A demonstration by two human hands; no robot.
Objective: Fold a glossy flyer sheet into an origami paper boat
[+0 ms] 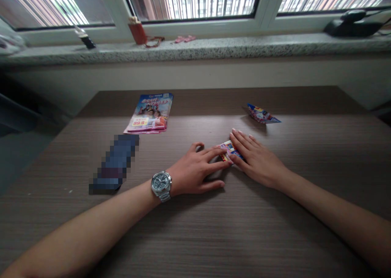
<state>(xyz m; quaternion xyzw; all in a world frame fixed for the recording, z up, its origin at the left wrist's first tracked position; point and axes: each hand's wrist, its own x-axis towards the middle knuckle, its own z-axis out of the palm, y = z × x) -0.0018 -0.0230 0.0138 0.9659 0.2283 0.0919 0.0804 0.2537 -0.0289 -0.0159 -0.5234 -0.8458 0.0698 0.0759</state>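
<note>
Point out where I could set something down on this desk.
Bare wood-grain desk lies below the left hand and right hand, and to the right of the folded printed paper. It's crowded between the hands, around the small folded paper.

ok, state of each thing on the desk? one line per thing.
Small multicoloured folded paper, folded, between both hands.
Left bare hand, open, flat on the desk, fingertips at the paper.
Right bare hand, open, fingers on the paper.
Silver metal wristwatch, strapped on left wrist.
Glossy colourful printed flyer, lying flat, closed.
Blue-and-red folded paper piece, folded to a point, lying apart from the hands.
Pixelated blue oblong, blurred, state cannot be told.
</note>
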